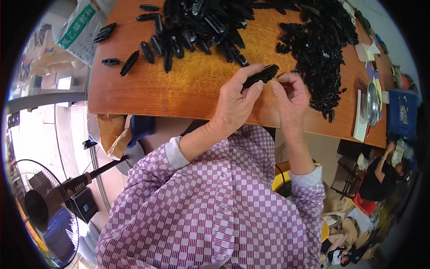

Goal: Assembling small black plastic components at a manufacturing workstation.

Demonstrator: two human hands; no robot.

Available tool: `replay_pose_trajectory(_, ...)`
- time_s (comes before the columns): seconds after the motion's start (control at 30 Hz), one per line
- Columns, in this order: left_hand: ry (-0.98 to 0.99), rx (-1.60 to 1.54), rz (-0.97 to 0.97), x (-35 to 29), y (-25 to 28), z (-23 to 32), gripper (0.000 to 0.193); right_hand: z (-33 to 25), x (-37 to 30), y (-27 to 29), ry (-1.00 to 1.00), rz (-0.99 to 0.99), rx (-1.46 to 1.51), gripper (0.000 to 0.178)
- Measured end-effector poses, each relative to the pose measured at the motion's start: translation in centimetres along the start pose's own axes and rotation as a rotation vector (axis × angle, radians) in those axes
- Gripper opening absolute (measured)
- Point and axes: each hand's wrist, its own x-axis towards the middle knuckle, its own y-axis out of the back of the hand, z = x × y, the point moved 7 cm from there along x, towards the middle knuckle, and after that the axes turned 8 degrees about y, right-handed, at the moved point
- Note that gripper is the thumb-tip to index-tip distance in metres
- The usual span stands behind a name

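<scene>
In the head view, the left hand (239,96) grasps an elongated black plastic part (265,76) between thumb and fingers. The part sits above the near edge of a brown wooden table (188,96), in front of the person's body, tilted so that its right end is higher. The right hand (292,92) is just beside that right end, its thumb and forefinger bent toward each other; whether they pinch something small or touch the part, I cannot tell.

Beyond the left hand lies a heap of similar elongated black parts (210,27), with several loose ones scattered to its left. Right of the hands, a long pile of smaller black pieces (320,58) spreads toward the near edge. Near the table's right end lie a round metal dish (372,103) and a white strip (359,117).

A white plastic bag with a green panel (83,31) is by the table's left edge. A pedestal fan (42,208) stands at lower left; a co-worker in black (378,179) is at lower right.
</scene>
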Motion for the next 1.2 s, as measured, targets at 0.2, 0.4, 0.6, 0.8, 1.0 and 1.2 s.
replay_pose_trajectory(0.2, -0.21, 0.093, 0.092, -2.7, 3.2, 2.7, 0.037, -2.8, -1.7, -5.1, -0.131, 0.092, 0.536, 0.013)
replay_pose_trajectory(0.4, -0.234, -0.285, -0.014, -6.2, 4.3, 3.0, 0.039, -4.5, -3.4, -7.4, -0.237, 0.025, 0.894, 0.025)
replay_pose_trajectory(0.6, -0.319, -0.244, 0.024, -8.9, 5.3, 2.8, 0.041, -6.6, -3.9, -8.0, -0.141, -0.275, 0.604, 0.043)
replay_pose_trajectory(0.8, -0.348, 0.025, 0.068, -10.7, 6.8, 1.3, 0.058, -7.4, -5.6, -9.9, -0.108, -0.535, 0.554, 0.043)
replay_pose_trajectory(1.0, -0.283, 0.232, 0.046, -11.6, 6.4, 1.9, 0.066, -7.7, -7.4, -10.0, -0.067, -0.605, 0.501, 0.05)
replay_pose_trajectory(1.2, -0.262, 0.222, -0.003, -11.4, 6.4, 1.5, 0.068, -6.8, -7.9, -10.1, -0.119, -0.551, 0.498, 0.043)
